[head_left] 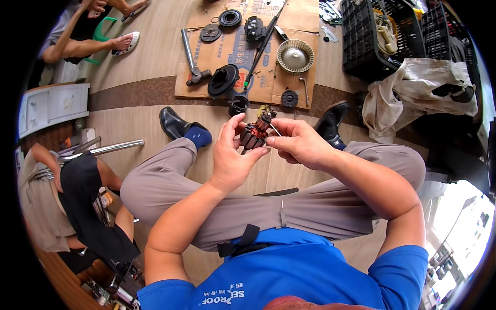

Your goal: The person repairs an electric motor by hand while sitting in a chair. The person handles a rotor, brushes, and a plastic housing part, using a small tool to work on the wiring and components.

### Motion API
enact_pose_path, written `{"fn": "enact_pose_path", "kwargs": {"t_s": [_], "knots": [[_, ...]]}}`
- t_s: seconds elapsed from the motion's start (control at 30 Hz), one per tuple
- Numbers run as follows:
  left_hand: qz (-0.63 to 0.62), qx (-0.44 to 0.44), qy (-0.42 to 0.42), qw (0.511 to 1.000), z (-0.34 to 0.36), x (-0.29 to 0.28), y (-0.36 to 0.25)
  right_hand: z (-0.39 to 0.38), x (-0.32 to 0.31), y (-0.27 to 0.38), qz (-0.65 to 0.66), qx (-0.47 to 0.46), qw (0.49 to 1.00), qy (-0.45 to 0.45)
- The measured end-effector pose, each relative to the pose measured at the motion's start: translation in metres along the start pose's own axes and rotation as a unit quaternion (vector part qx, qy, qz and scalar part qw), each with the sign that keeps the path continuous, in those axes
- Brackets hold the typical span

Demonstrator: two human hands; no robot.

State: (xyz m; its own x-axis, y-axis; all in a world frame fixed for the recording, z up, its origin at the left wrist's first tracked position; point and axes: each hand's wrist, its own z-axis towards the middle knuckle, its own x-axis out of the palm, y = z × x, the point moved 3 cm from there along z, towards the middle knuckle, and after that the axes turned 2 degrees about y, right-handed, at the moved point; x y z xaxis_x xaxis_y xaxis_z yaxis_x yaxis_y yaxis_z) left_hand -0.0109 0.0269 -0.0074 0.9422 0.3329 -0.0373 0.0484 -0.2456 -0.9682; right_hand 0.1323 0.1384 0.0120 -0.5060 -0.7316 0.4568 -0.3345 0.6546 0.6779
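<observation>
Seated person, grey trousers, blue shirt, viewed from above. Both hands met over the knees at picture centre.

Left hand (232,155) was curled around a small motor armature with dark red windings and a copper-coloured end (256,133), thumb up at 12 o'clock of the part, fingers cupping it from the 9 o'clock side. Right hand (299,142) closed in from 3 o'clock, thumb and forefinger pinched narrow at the armature's lower edge; a thin metal pin or shaft (275,131) showed just at the fingertips, but whether the fingers gripped it could not be told. The armature sat between the two hands, held clear of the lap, shaft tilted toward 1 o'clock.

On the floor toward 12 o'clock lay a flattened brown cardboard sheet (294,23) carrying loose parts: a cream ribbed round fan wheel (295,56) at its right side, a black round moulded housing (223,80) near its lower edge, a steel tube-handled tool (189,54) at its left, a long dark rod (264,44) lying diagonally across the middle. A black plastic lattice crate (361,36) stood at 1 o'clock, a soiled white cloth (418,85) just beside it at 2 o'clock. Black leather shoes (173,124) rested on the wood-pattern floor below the cardboard.

Other people sat at 9 and 11 o'clock, well apart.
</observation>
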Motion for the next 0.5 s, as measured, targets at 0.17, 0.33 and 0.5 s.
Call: {"fn": "enact_pose_path", "kwargs": {"t_s": [0.17, 0.33, 0.5], "knots": [[0.175, 0.057, 0.003, 0.983, -0.007, 0.001, -0.013, 0.0, 0.004, -0.005, -0.017, -0.021, 0.999, -0.028], [0.228, 0.12, -0.025, 0.966, -0.008, 0.005, -0.024, -0.001, 0.006, -0.006, -0.027, -0.025, 0.998, -0.043], [0.263, 0.14, -0.033, 0.954, -0.006, 0.006, -0.03, -0.001, 0.004, -0.007, 0.0, -0.039, 0.998, -0.039]]}}
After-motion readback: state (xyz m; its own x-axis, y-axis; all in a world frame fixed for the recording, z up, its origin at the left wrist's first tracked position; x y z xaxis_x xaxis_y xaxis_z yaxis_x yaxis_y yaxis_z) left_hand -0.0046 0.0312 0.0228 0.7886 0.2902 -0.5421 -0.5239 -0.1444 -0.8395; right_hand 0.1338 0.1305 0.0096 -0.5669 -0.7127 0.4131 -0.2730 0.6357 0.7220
